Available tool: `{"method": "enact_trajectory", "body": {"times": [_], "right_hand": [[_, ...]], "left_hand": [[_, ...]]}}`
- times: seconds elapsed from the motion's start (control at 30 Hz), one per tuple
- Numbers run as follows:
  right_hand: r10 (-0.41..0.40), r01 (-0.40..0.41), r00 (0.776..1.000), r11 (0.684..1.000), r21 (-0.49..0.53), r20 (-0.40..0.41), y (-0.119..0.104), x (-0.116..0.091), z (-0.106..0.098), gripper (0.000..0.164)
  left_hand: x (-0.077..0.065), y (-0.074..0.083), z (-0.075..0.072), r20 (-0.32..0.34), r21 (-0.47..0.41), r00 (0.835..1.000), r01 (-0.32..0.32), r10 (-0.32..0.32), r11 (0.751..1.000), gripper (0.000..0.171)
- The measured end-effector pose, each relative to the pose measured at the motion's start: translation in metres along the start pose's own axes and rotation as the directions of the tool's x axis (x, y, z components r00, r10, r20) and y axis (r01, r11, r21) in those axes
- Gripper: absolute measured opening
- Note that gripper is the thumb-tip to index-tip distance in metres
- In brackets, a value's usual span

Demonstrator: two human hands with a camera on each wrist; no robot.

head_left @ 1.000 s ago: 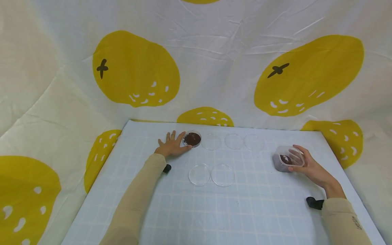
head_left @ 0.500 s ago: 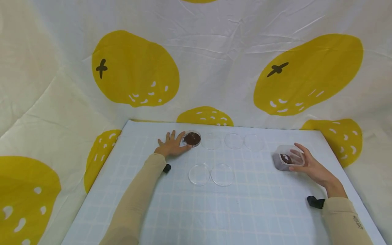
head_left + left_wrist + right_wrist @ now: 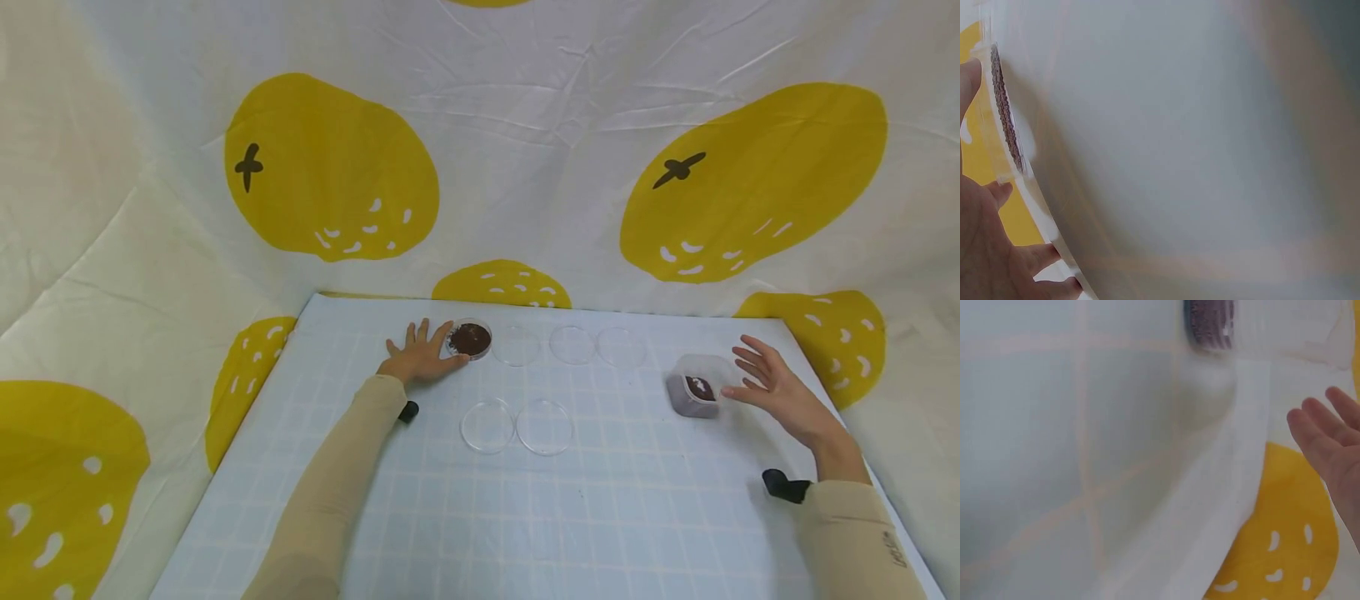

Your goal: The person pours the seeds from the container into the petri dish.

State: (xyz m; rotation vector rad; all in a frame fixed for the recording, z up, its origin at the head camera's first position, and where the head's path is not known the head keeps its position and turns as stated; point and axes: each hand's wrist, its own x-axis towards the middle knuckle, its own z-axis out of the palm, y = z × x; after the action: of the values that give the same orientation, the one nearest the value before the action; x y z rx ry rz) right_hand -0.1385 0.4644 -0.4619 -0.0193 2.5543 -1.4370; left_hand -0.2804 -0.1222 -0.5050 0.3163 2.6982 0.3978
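yellow-print backdrop [image 3: 532, 167], checked tabletop [image 3: 637, 500]: one dish [image 3: 490, 346] filled

status, judged from contents: one dish filled with dark grains [image 3: 471, 338] at the left end of the far row. unfilled: five clear rounds [image 3: 544, 427], three in the far row, two in the near, none showing grains; lids or bases, cannot be told. the tub [image 3: 688, 408] stands upright at the right with grains at its bottom.

hands: the left hand [image 3: 422, 358] lies with fingers spread wide, thumb and index finger at the rim of the dish, not wrapped round it; firm contact unconfirmed. the right hand [image 3: 787, 404] hangs just beside the tub, fingers parted and slightly bent, gripping nothing; the right wrist view shows a gap between fingertips and tub.
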Motion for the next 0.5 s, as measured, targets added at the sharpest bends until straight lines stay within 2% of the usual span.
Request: {"method": "enact_trajectory", "body": {"times": [0.23,0.5], "right_hand": [[-0.061,0.06,0.997,0.998,-0.025,-0.054,-0.025,0.001,0.002,0.093],[-0.184,0.183,0.981,0.983,-0.022,-0.054,-0.072,0.013,0.025,0.088]], "left_hand": [[-0.002,0.001,-0.001,-0.001,0.001,1.0,-0.001,0.001,1.0,0.097],[-0.002,0.001,-0.001,0.003,-0.003,1.0,-0.006,0.006,1.0,0.097]]}}
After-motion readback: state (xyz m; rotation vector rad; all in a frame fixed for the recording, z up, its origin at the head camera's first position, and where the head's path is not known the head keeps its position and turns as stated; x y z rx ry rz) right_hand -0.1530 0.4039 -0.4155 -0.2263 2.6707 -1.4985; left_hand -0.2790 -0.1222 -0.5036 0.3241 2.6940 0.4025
